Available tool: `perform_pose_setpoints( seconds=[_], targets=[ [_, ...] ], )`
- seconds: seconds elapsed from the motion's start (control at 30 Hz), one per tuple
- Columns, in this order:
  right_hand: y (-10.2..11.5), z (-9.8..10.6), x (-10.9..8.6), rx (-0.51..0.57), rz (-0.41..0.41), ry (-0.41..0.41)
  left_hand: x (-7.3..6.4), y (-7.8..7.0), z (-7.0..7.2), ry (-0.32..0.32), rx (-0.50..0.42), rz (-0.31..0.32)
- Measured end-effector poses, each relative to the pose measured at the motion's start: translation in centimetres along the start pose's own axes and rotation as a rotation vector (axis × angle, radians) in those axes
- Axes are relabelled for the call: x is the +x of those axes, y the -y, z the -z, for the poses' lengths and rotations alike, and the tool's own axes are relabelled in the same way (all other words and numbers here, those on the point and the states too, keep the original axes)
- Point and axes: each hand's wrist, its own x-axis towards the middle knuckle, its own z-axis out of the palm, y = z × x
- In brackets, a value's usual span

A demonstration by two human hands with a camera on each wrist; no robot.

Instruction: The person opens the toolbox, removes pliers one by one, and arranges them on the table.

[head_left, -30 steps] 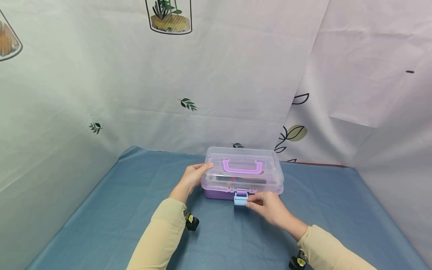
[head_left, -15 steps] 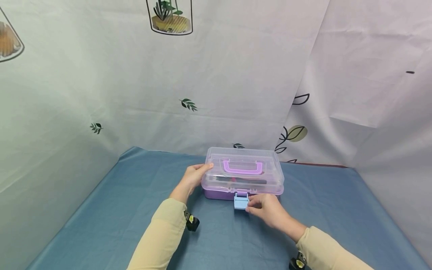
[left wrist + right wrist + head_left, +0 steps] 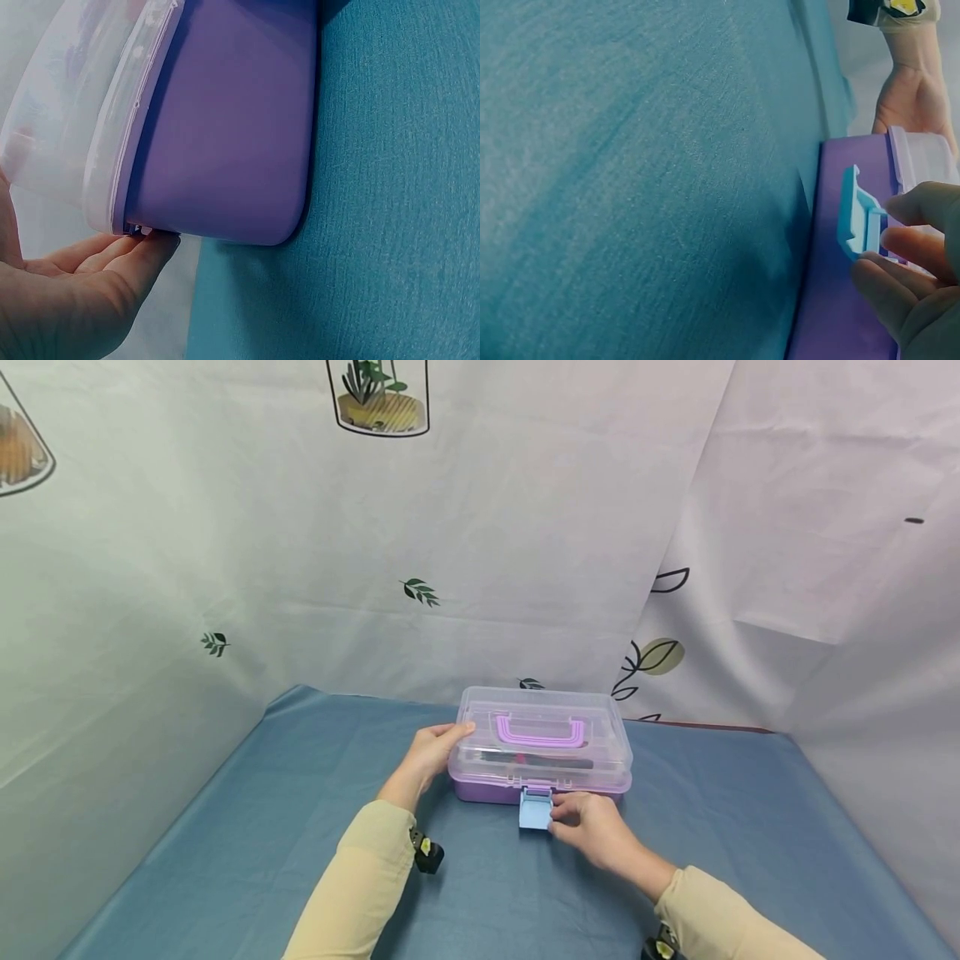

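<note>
A plastic storage box (image 3: 491,792) with a purple base and a clear lid (image 3: 542,698) sits on the blue cloth. A purple handle (image 3: 540,742) lies on the lid. My left hand (image 3: 423,760) holds the box's left end, thumb on the lid; in the left wrist view its fingers (image 3: 142,262) lie against the end, below the lid rim. My right hand (image 3: 600,831) is at the light blue latch (image 3: 536,811) on the front, curled fingertips right at its right edge. In the right wrist view, the latch (image 3: 859,214) stands out from the purple front wall.
Blue cloth (image 3: 225,827) covers the table around the box. White printed fabric (image 3: 525,568) hangs behind it and along both sides. Dark items show through the clear lid. A black device is strapped at each wrist.
The latch has swung outward and down, its broad face showing more now. My right hand has dropped slightly with it. My left hand and the box keep their places.
</note>
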Motion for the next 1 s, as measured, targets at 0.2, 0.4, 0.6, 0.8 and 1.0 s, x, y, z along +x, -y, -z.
perform_pose_setpoints(
  seconds=[0.2,0.4,0.6,0.8,1.0],
  targets=[
    [0.0,0.0,-0.2,0.046,-0.052,-0.006,-0.1,0.0,0.0,0.006,0.007,0.001],
    [-0.1,0.6,-0.1,0.124,-0.062,-0.007,-0.2,0.1,0.2,0.011,0.014,0.004],
    [-0.2,1.3,-0.1,0.150,-0.044,0.025,-0.2,0.3,0.2,0.019,0.022,-0.012],
    [0.1,2.3,0.1,0.143,-0.041,-0.011,-0.3,0.1,0.1,0.003,0.056,-0.080],
    [0.4,3.6,0.2,0.114,-0.072,-0.058,-0.8,0.3,0.6,0.024,0.079,-0.146]
  ],
)
